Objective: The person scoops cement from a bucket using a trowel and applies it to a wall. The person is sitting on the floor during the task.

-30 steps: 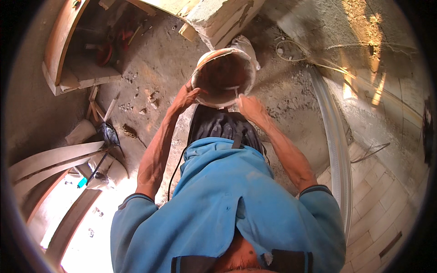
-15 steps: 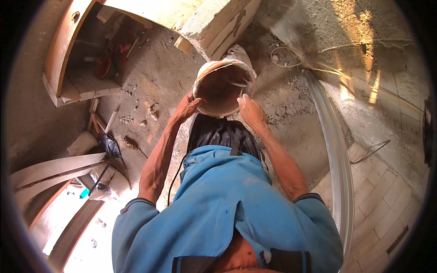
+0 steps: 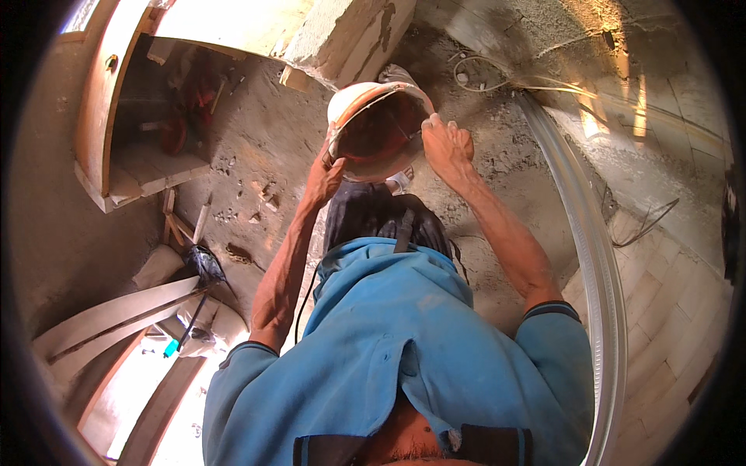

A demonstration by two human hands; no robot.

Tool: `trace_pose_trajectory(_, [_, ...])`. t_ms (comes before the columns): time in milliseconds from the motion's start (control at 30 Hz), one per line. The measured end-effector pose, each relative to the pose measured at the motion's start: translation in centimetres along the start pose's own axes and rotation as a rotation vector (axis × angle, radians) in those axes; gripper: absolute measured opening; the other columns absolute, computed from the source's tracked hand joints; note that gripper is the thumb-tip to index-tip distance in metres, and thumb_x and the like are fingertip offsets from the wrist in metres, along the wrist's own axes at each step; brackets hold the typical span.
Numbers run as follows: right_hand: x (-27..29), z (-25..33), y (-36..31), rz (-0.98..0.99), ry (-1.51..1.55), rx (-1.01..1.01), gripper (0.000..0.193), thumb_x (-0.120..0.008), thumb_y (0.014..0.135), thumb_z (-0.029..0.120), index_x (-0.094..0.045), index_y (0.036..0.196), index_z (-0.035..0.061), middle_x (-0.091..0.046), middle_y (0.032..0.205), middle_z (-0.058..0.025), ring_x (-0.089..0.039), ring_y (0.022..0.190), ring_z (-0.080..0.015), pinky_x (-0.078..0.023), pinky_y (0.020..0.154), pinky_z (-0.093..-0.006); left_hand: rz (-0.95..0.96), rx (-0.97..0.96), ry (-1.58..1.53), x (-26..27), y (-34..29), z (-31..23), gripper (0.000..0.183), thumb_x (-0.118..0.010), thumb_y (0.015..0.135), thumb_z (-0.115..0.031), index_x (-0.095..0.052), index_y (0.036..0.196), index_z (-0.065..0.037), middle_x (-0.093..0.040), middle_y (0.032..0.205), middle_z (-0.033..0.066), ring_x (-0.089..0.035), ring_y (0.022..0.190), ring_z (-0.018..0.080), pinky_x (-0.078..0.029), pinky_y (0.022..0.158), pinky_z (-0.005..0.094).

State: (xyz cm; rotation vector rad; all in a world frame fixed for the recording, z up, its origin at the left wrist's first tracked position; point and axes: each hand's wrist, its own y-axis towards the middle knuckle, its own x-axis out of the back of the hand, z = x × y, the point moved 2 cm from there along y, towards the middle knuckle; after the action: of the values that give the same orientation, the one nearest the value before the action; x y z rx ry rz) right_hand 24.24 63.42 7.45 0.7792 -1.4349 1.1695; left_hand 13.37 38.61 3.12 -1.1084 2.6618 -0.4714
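A round bucket (image 3: pixel 339 102), pale outside and reddish-brown within, is tilted so that its mouth faces me. My left hand (image 3: pixel 325 177) grips its left side near the rim, the thumb on the near edge. On the opposite side, my right hand (image 3: pixel 448 147) is closed at the rim. The inside looks dark, and I cannot make out any contents. Just beyond the bucket shows part of a white sack (image 3: pixel 398 75). Below it, one of my feet (image 3: pixel 402 180) is partly visible.
Behind the bucket juts a rough pale block (image 3: pixel 342 43) under a board. An open wooden frame (image 3: pixel 93 147) stands at left, with wood scraps and bags below it. Long metal profiles (image 3: pixel 579 225) and a loose cable (image 3: pixel 482 87) lie to the right. Rubble (image 3: pixel 266 194) dots the floor.
The bucket has tipped, its left side rising and its near edge shifting up off my legs. My right hand has moved right and up along the rim. My foot has come into sight.
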Motion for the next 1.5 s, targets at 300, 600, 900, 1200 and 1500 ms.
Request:
trace_pose_trajectory(300, [0.2,-1.8,0.1,0.155,0.123,0.204,0.023,-0.064,0.084,0.024,-0.073,0.096,0.0065,-0.072,0.084,-0.0142,-0.072,0.080,-0.0336,-0.057,0.069,-0.0474,0.025,-0.131,0.163,-0.6,0.5,-6.2,0.080,-0.042,0.086,0.009,-0.024,0.159,-0.018,-0.036,0.157,0.0135,-0.035,0.142,0.0229,-0.028,0.115,0.0327])
trace_pose_trajectory(600, [-3.5,0.0,-2.6,0.220,0.561,0.061,0.044,-0.058,0.093,0.042,-0.063,0.128,0.0158,-0.071,0.102,-0.0183,-0.069,0.090,-0.0380,-0.055,0.080,-0.0487,0.091,-0.032,0.096,-0.7,0.4,-6.3,0.078,-0.045,0.088,0.005,-0.019,0.159,-0.013,-0.036,0.157,0.0076,-0.032,0.141,0.0177,-0.025,0.115,0.0312])
trace_pose_trajectory(900, [-8.5,1.4,-4.7,0.031,0.892,-0.130,0.041,-0.067,0.086,0.043,-0.070,0.109,0.0098,-0.071,0.094,-0.0179,-0.068,0.089,-0.0390,-0.053,0.078,-0.0475,0.098,0.239,0.027,-1.8,0.6,-3.5,0.059,-0.054,0.097,-0.010,-0.032,0.152,-0.010,-0.059,0.129,0.0028,-0.056,0.115,0.0146,-0.044,0.100,0.0292])
trace_pose_trajectory(1200, [-8.3,-1.3,-5.7,-0.112,1.277,-0.242,0.042,-0.069,0.086,0.035,-0.068,0.115,0.0047,-0.071,0.104,-0.0155,-0.069,0.092,-0.0309,-0.053,0.080,-0.0407,-0.064,0.504,-0.235,-1.9,4.6,2.7,0.040,-0.054,0.096,-0.014,-0.045,0.134,-0.005,-0.061,0.122,0.0153,-0.065,0.106,0.0309,-0.057,0.090,0.0481])
trace_pose_trajectory(1500, [-13.3,-4.5,1.2,-0.159,1.531,-0.433,0.047,-0.061,0.088,0.036,-0.065,0.124,0.0065,-0.071,0.101,-0.0191,-0.068,0.090,-0.0272,-0.051,0.080,-0.0348,-0.266,0.721,-0.419,8.5,0.2,8.7,0.046,-0.052,0.096,-0.019,-0.042,0.135,0.004,-0.053,0.131,0.0175,-0.055,0.120,0.0352,-0.048,0.102,0.0558])
